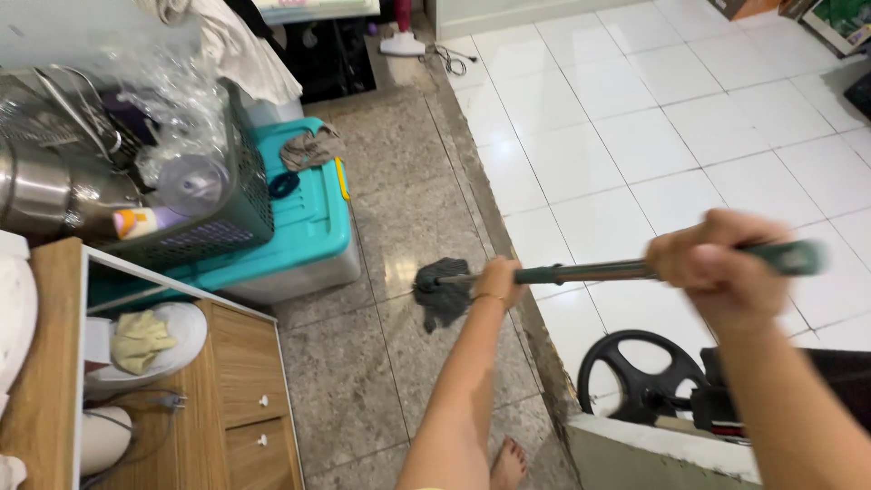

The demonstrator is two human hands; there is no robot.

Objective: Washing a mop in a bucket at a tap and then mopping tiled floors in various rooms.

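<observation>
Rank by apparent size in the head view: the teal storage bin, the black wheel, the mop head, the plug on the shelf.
1. Teal storage bin
2. Black wheel, nearer the camera, so possibly flattered
3. Mop head
4. Plug

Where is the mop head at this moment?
In the head view, the grey mop head is near the centre, on the speckled grey floor, right of the teal storage box and beside the left hand.

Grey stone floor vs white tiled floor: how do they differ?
The grey stone floor is speckled and darker; the white tiled floor is plain and bright. The mop head rests on the grey one, while the white one lies to its right, past a rough dark edge strip. Both are laid in square tiles with visible joints.
</observation>
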